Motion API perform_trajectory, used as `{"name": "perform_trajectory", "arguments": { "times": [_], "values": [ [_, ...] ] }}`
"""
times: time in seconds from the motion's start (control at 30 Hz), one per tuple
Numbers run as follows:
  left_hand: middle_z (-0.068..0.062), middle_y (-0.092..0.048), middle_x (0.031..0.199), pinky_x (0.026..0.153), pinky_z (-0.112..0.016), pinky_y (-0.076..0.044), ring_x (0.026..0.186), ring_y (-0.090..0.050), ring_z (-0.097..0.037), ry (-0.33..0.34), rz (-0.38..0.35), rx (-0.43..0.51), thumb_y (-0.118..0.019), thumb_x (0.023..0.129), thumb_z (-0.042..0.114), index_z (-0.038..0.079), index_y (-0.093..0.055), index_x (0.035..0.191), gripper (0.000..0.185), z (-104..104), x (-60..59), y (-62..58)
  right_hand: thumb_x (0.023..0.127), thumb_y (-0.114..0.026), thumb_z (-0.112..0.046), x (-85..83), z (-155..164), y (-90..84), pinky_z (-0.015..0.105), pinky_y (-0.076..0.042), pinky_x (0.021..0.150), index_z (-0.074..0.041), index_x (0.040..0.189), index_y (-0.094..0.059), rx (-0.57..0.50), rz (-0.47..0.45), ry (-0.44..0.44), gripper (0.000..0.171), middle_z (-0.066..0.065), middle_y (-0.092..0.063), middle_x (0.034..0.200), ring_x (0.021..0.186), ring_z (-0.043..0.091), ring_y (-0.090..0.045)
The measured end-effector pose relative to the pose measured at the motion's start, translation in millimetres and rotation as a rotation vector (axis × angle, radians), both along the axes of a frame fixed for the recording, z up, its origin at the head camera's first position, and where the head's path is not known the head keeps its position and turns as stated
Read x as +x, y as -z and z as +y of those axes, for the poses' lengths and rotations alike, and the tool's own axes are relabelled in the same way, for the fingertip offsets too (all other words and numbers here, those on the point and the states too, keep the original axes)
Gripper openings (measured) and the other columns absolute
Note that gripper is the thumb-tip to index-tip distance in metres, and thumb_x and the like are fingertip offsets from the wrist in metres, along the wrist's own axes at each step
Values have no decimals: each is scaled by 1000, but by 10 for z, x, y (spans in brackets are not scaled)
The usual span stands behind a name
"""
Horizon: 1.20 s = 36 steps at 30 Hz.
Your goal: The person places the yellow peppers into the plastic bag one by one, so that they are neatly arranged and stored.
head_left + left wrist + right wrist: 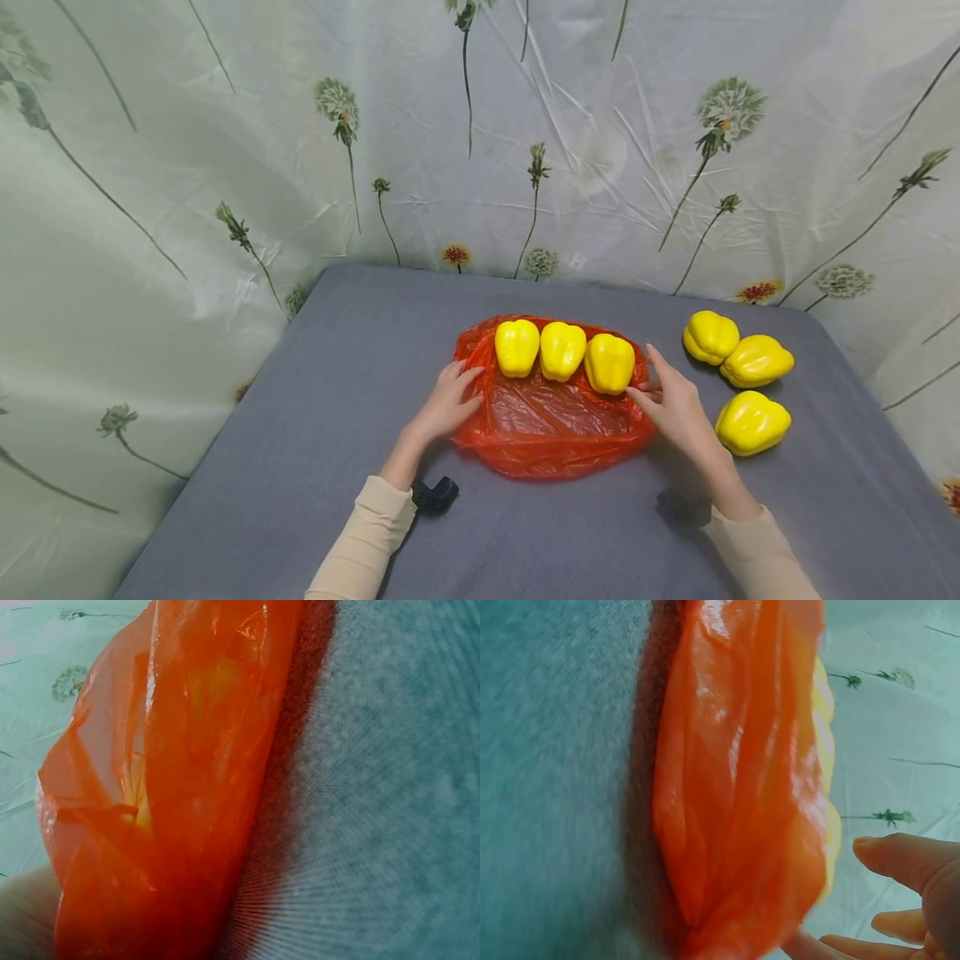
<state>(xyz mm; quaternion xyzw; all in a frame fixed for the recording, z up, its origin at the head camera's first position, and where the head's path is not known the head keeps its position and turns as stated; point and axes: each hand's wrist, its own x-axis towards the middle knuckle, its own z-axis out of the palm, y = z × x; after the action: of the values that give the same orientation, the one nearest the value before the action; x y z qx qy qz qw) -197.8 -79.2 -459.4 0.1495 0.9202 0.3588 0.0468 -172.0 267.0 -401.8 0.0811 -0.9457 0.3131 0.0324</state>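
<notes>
Long beige sleeves (360,542) on both arms; bare hands; small black camera mount (435,494) strapped at each wrist.

orange-red plastic bag (547,425): thin, translucent, crinkled, lying flat and spread on the grey bench. three glossy yellow bell peppers (562,350) rest in a row side by side along its far edge, closely spaced, on top of the plastic.

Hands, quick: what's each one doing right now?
Left hand: open, fingers resting on the bag's left edge.
Right hand: open, fingertips at the bag's right edge, holding nothing.
</notes>
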Motion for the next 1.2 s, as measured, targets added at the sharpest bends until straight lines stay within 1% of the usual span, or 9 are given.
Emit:
{"name": "perform_trajectory", "arguments": {
  "times": [0.27, 0.5, 0.63, 0.7, 0.77, 0.83, 0.9, 1.0, 1.2],
  "values": [
    [-19, -33, 148, 112, -56, -28, 141, -22, -38, -1, 4, 4, -57, 91, 20, 7, -45, 137, 50, 3, 22, 36, 87, -63, -10, 199, 193, -52, 52, -50, 83, -2, 148, -22, -37, 62, 86, 73, 31, -45, 134, 108, 45, -58],
    [-19, -34, 148, 111, -56, -30, 140, -24, -37, 3, 3, -1, -57, 91, 21, 7, -45, 137, 50, 15, 47, 71, 88, -62, -11, 293, 411, -114, 47, -48, 81, 2, 144, -30, -25, 151, 206, 65, 31, -50, 128, 105, 44, -58],
    [-20, -34, 147, 111, -57, -29, 139, -24, -39, 11, 23, -10, -57, 90, 20, 6, -46, 137, 50, 19, 20, 25, 89, -62, -11, 330, 570, -209, 14, -52, 73, 1, 143, -33, -28, 190, 305, 62, 31, -51, 128, 101, 40, -58],
    [-21, -34, 147, 111, -57, -29, 139, -25, -39, 6, 33, -8, -58, 90, 18, 6, -46, 136, 49, 18, 5, -4, 88, -62, -11, 329, 645, -259, -3, -43, 69, 0, 142, -36, -30, 215, 350, 60, 29, -52, 128, 98, 31, -59],
    [-21, -35, 147, 111, -57, -28, 139, -26, -39, 2, 43, -20, -58, 89, 18, 6, -47, 136, 50, 7, -2, -15, 88, -61, -10, 329, 721, -274, -9, -34, 65, -1, 141, -37, -36, 228, 389, 59, 28, -53, 128, 99, 31, -58],
    [-21, -35, 147, 112, -57, -28, 139, -26, -39, 2, 49, -40, -59, 89, 18, 6, -46, 137, 50, 0, -6, -10, 90, -57, -12, 337, 801, -285, 5, -48, 74, 0, 142, -35, -20, 203, 423, 58, 30, -51, 129, 102, 35, -57],
    [-21, -35, 147, 112, -57, -28, 139, -25, -39, 3, 52, -46, -58, 90, 19, 6, -46, 137, 50, -2, -4, -3, 92, -54, -15, 343, 886, -281, 29, -54, 82, 2, 143, -32, 15, 157, 447, 58, 33, -48, 130, 106, 46, -53],
    [-22, -36, 146, 111, -57, -29, 139, -26, -39, 1, 64, -42, -58, 89, 18, 5, -47, 136, 50, 3, -1, 6, 94, -50, -20, 344, 1007, -257, 61, -43, 86, 7, 143, -27, 75, 67, 454, 61, 38, -43, 131, 108, 53, -49],
    [-21, -35, 147, 111, -57, -28, 139, -25, -39, 5, 67, -34, -58, 90, 19, 6, -47, 136, 50, 21, -10, 14, 94, -47, -26, 354, 1159, -163, 62, -41, 84, 12, 141, -26, 156, -31, 444, 64, 42, -43, 126, 106, 55, -50]
  ]
}}
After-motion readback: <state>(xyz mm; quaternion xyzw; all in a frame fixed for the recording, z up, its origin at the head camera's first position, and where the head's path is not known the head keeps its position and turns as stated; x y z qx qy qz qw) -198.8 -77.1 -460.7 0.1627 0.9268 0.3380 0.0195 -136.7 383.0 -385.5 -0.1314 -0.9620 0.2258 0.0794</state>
